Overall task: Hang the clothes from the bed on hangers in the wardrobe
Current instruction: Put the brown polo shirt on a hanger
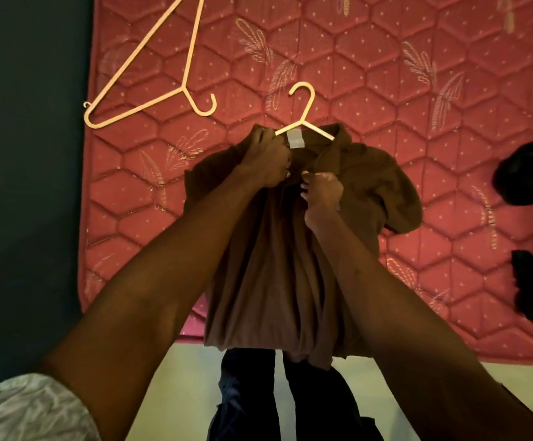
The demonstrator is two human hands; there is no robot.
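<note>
— What are the fingers doing?
— The left hand is curled tight round the shirt collar, right at one arm of the hanger. The right hand pinches the shirt front just below the collar.
— And the shirt itself?
— Brown, held up over the near edge of the bed, hanging down past it.
— Anything else around?
— A second hanger lies far left on the bed; dark clothes sit at the right edge.
</note>
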